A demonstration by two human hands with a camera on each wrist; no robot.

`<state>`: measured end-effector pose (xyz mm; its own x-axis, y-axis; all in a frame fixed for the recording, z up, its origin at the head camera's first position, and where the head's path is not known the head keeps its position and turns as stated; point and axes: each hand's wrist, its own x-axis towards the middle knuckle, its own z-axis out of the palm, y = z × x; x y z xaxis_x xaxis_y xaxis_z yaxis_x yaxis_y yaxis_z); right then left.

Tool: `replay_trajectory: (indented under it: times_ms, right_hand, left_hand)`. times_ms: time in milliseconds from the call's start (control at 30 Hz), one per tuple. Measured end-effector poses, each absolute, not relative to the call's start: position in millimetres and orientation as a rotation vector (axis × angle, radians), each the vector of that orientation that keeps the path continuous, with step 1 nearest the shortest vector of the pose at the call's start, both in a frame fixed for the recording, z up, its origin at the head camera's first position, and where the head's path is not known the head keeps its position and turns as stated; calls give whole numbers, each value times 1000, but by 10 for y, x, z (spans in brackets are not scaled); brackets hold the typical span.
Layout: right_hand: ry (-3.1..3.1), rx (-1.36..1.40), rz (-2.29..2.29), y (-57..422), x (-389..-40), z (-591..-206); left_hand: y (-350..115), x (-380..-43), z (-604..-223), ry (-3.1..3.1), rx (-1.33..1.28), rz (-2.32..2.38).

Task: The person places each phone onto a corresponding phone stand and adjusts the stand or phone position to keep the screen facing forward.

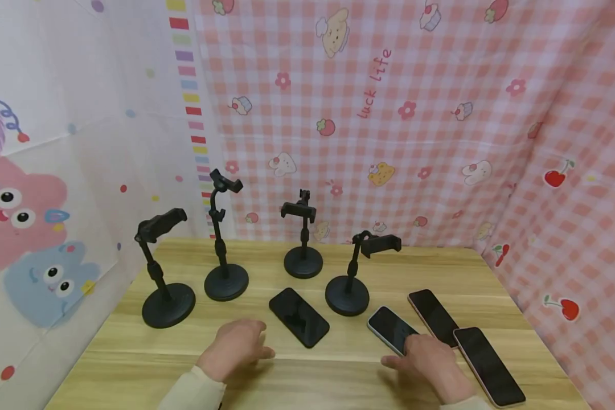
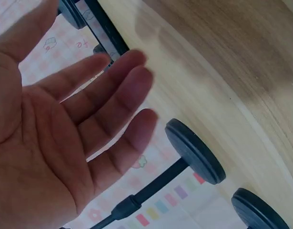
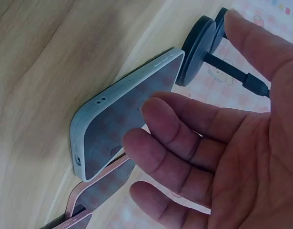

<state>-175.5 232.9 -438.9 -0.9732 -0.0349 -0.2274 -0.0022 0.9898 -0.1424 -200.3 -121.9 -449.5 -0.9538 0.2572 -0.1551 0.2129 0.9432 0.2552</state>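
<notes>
My left hand (image 1: 237, 348) hovers low over the table, fingers loosely bent, holding nothing. To its right lies a black smartphone (image 1: 299, 317), apart from the fingers; part of it shows at the top of the left wrist view. My right hand (image 1: 431, 362) is over the near end of a smartphone in a pale case (image 1: 389, 327), hiding that end in the head view. In the right wrist view its relaxed fingers (image 3: 158, 119) are in front of the pale-cased phone's screen, not gripping it; contact is unclear. Beyond that hand lie two pink-edged smartphones, one farther (image 1: 434, 316) and one nearer (image 1: 490, 366).
Black phone stands with round bases stand across the table's back: one far left (image 1: 168, 304), a taller one (image 1: 226, 282), a middle one (image 1: 303, 262) and one at right (image 1: 347, 295). Their clamps hold nothing. Patterned cloth (image 1: 359, 131) hangs behind the wooden table (image 1: 123, 356).
</notes>
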Motion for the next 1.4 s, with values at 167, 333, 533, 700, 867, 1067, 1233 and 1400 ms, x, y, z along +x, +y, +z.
replay_trajectory:
  times_ms: [167,333,533,700,867,1067,1233,1400]
  right_hand:
    - [2912,-93,-221,2300,-1721,-4398]
    - [2861,-101,-211,2283,-1719,-4401]
    - [2831,-104,-188,2260,-1739,-4397]
    - [2830,-109,-185,2234,-1742,-4399]
    - [2825,-114,-199,2213,-1753,-4416]
    - [2816,-121,-211,2182,-1751,-4428]
    - [2831,-148,-209,2149,-1738,-4423]
    - [2830,-167,-209,2132,-1750,-4437]
  left_hand:
    - [-1310,-1975,-4473,2859,337,395]
    - [-1421,-1992,-4466,2881,302,393]
    - [-1558,-2047,-4486,2901,248,400]
    - [-1685,-2079,-4500,2895,184,394]
    - [-1788,-2117,-4485,2902,154,375]
    - [-1886,-2186,-4473,2906,117,386]
    - [-1919,-2282,-4484,2994,59,407]
    - [-1918,-2361,-4473,3148,75,464]
